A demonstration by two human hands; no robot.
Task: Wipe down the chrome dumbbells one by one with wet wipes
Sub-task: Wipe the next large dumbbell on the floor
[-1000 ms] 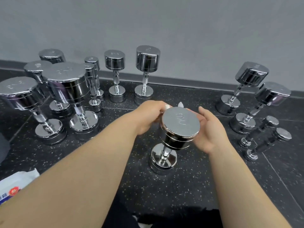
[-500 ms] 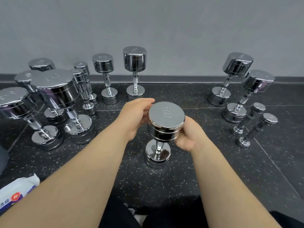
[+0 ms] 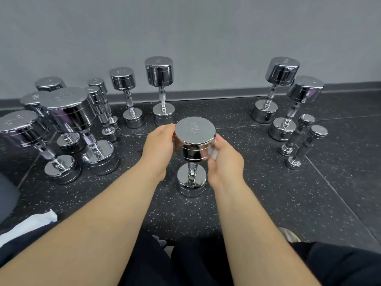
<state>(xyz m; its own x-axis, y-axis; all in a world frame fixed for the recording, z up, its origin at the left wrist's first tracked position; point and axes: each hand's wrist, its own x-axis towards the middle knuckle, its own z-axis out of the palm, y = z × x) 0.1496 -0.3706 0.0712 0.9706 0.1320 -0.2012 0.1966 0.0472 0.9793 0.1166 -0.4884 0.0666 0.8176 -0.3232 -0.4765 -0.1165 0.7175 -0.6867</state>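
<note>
The chrome dumbbell (image 3: 194, 133) stands on end on the floor (image 3: 268, 193), its long axis vertical. The left hand (image 3: 159, 145) grips its upper head from 9 o'clock. The right hand (image 3: 224, 162), equally near, holds a blurred wet wipe (image 3: 212, 151) against it from 4 o'clock.

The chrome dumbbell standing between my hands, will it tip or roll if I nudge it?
That upright chrome dumbbell is probably heavy for its size: solid-looking metal. Standing on one flat head on the speckled black floor, it could tip if pushed at the top, then roll on its round heads. Polished chrome looks slippery.
</note>
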